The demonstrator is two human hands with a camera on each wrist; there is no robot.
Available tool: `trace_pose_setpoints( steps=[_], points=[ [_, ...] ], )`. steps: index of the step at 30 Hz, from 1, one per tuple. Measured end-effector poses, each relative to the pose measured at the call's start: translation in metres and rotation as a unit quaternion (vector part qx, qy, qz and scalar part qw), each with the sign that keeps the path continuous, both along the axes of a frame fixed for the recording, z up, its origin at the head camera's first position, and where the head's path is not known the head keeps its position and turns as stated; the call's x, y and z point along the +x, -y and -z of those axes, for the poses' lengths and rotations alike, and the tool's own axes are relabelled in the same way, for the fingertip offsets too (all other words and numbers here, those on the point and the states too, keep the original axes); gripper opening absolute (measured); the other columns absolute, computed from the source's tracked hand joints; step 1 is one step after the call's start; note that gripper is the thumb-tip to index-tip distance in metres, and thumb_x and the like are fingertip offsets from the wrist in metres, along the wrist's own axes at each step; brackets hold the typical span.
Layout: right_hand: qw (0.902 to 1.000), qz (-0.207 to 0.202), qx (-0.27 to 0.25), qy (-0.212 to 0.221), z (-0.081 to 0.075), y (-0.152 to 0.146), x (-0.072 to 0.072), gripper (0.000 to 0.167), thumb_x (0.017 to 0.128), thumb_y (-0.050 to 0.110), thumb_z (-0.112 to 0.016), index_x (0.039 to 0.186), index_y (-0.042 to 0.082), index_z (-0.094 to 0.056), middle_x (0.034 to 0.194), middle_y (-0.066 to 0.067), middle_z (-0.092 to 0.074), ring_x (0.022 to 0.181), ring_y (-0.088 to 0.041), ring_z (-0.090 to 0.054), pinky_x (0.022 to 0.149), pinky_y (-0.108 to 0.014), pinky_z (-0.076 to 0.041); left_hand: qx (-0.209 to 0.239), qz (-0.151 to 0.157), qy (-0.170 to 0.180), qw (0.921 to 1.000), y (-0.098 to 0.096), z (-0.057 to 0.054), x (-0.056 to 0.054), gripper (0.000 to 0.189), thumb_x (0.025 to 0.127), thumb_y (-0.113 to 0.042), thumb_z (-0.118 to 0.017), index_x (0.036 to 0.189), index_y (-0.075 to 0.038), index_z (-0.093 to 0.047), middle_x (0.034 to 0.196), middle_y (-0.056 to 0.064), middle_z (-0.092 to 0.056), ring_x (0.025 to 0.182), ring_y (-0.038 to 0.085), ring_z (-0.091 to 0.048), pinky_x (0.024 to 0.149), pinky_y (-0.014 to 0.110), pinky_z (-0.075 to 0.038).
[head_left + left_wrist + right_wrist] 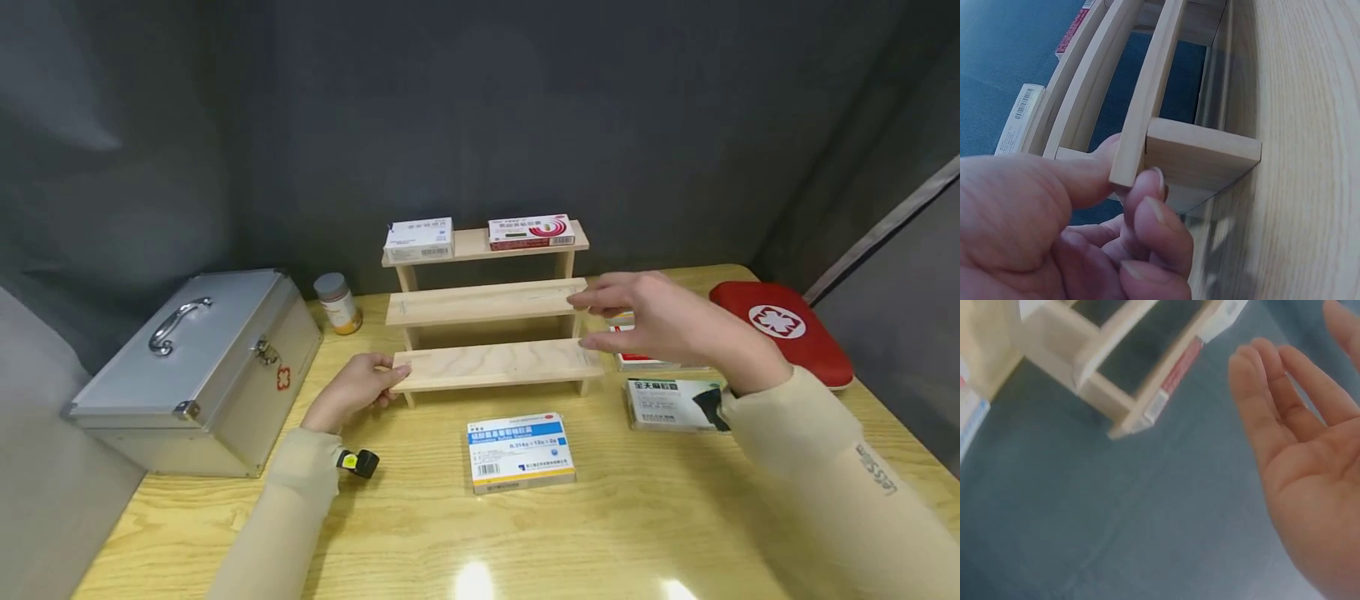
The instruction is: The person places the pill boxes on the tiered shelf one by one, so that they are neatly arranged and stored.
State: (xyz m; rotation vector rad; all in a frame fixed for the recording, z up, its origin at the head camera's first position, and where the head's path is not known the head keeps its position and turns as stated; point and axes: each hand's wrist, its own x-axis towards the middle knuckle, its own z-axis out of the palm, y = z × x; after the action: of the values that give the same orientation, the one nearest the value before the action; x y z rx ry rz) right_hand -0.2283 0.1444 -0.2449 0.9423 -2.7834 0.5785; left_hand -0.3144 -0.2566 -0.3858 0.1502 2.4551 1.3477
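Note:
A three-tier wooden display shelf (495, 365) stands on the table. My left hand (358, 387) pinches the left end of its lowest board, thumb on top and fingers curled beneath, as the left wrist view shows. My right hand (660, 321) is raised at the shelf's right side, fingers extended and thumb apart, holding nothing; its fingertips overlap the ends of the middle and lowest boards in the head view. On the top board lie a white medicine box (420, 240) at left and a red-and-white medicine box (530, 232) at right.
A blue-and-white medicine box (519, 454) lies in front of the shelf. At right are a green-and-white box (671, 406), a partly hidden red-and-white box (637, 362) and a red first-aid case (783, 329). A silver metal case (202, 367) and a grey-capped bottle (339, 304) stand at left.

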Motion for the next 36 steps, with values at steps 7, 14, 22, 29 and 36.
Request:
trace_pose_setpoints(
  steps=[7, 14, 22, 29, 36],
  points=[
    [0.9995, -0.029, -0.008, 0.012, 0.039, 0.007, 0.017, 0.047, 0.08, 0.021, -0.085, 0.122, 0.007, -0.07, 0.113, -0.003, -0.068, 0.09, -0.014, -0.065, 0.074, -0.032, -0.056, -0.004, -0.001, 0.007, 1.0, 0.001, -0.001, -0.002, 0.038, 0.099, -0.038, -0.062, 0.11, -0.002, -0.055, 0.077, 0.008, -0.057, 0.062, 0.017, -0.054, 0.059, 0.032, -0.045],
    [0.9948, -0.054, 0.021, 0.084, 0.075, 0.018, 0.021, 0.047, 0.083, 0.024, -0.082, 0.125, 0.007, -0.068, 0.111, -0.001, -0.066, 0.091, -0.015, -0.065, 0.078, -0.032, -0.055, -0.013, -0.001, 0.007, 0.9999, 0.001, -0.002, -0.004, 0.042, 0.099, -0.039, -0.061, 0.115, -0.001, -0.054, 0.079, 0.008, -0.058, 0.063, 0.016, -0.054, 0.059, 0.031, -0.047],
    [0.9892, -0.046, 0.06, 0.125, 0.099, 0.032, 0.025, 0.063, 0.083, 0.037, -0.081, 0.134, 0.005, -0.061, 0.13, -0.011, -0.058, 0.115, -0.029, -0.058, 0.095, -0.045, -0.049, -0.019, 0.0, 0.008, 0.9998, 0.0, -0.002, -0.003, 0.044, 0.099, -0.039, -0.061, 0.118, 0.0, -0.054, 0.079, 0.009, -0.059, 0.064, 0.017, -0.055, 0.062, 0.032, -0.048],
    [0.9876, -0.032, 0.088, 0.126, 0.109, 0.039, 0.029, 0.075, 0.08, 0.044, -0.082, 0.138, 0.004, -0.056, 0.138, -0.014, -0.051, 0.12, -0.03, -0.053, 0.099, -0.047, -0.046, -0.017, -0.004, 0.013, 0.9998, -0.002, -0.006, -0.004, 0.039, 0.099, -0.039, -0.061, 0.112, -0.003, -0.055, 0.078, 0.008, -0.058, 0.063, 0.017, -0.055, 0.06, 0.032, -0.047],
    [0.9806, -0.008, 0.109, 0.163, 0.117, 0.046, 0.029, 0.088, 0.076, 0.053, -0.081, 0.145, 0.009, -0.05, 0.143, -0.011, -0.047, 0.125, -0.03, -0.049, 0.102, -0.048, -0.043, -0.02, -0.003, 0.022, 0.9996, -0.001, -0.003, -0.002, 0.04, 0.099, -0.041, -0.061, 0.111, -0.003, -0.053, 0.077, 0.007, -0.057, 0.062, 0.016, -0.053, 0.058, 0.03, -0.044]
  ],
)
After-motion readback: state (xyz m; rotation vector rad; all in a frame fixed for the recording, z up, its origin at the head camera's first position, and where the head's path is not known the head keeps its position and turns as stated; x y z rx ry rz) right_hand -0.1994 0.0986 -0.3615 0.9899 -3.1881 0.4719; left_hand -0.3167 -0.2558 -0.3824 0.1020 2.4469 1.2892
